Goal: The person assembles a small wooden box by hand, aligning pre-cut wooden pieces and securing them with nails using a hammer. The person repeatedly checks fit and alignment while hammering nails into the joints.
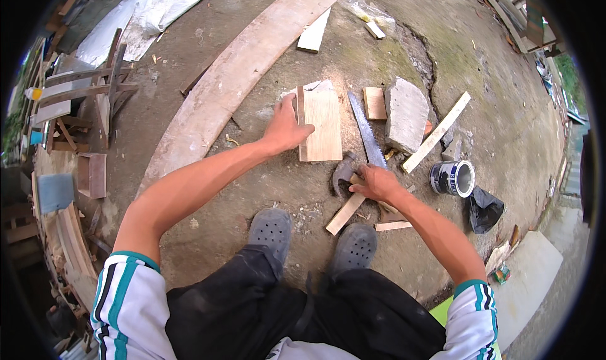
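Left hand (285, 128) presses flat, fingers spread, on the stiff, light board (322, 124). Right hand (374, 182) wraps the head-heavy hammer (344, 171) by its wooden handle, beside the saw (365, 129).

Blue-white labelled tin can (452, 177) right; clear plastic bag (369, 10) top.

Board (322, 125) was pale tan wood; clogs (272, 229) grey, perforated; tin (452, 177) blue and white — sleeves (129, 297) white with teal-black stripes; trousers (252, 309) black; bag (484, 210) black.
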`<state>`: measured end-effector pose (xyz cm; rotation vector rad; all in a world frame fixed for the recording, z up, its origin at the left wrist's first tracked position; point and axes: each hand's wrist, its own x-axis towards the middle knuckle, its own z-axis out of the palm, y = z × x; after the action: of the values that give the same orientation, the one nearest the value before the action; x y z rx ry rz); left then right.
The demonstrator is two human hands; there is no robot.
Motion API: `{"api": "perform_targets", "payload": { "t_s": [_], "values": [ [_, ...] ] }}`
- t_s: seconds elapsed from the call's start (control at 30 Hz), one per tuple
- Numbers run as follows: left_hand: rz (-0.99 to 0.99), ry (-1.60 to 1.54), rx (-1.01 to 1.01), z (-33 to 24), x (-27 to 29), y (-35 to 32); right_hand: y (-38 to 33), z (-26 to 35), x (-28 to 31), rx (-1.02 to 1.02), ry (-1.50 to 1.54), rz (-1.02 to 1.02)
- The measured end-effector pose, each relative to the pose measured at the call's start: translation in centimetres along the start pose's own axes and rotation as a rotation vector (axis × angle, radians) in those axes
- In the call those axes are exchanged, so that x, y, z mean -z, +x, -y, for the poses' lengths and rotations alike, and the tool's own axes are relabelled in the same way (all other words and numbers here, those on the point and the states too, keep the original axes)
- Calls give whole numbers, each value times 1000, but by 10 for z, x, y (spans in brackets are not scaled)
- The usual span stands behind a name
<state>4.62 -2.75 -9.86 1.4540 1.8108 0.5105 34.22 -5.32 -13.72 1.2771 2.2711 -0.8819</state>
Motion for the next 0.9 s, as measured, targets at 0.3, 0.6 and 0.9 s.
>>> {"api": "perform_targets", "payload": {
  "t_s": [0.3,0.6,0.9],
  "values": [
    [14,205,-183,-16,6,15,0,-9,-25,87,-3,-58],
    [-3,256,-385,-9,9,31,2,41,-9,-247,506,24],
    [-18,311,-356,15,13,16,-8,60,-18,-307,716,-10]
  ]
}}
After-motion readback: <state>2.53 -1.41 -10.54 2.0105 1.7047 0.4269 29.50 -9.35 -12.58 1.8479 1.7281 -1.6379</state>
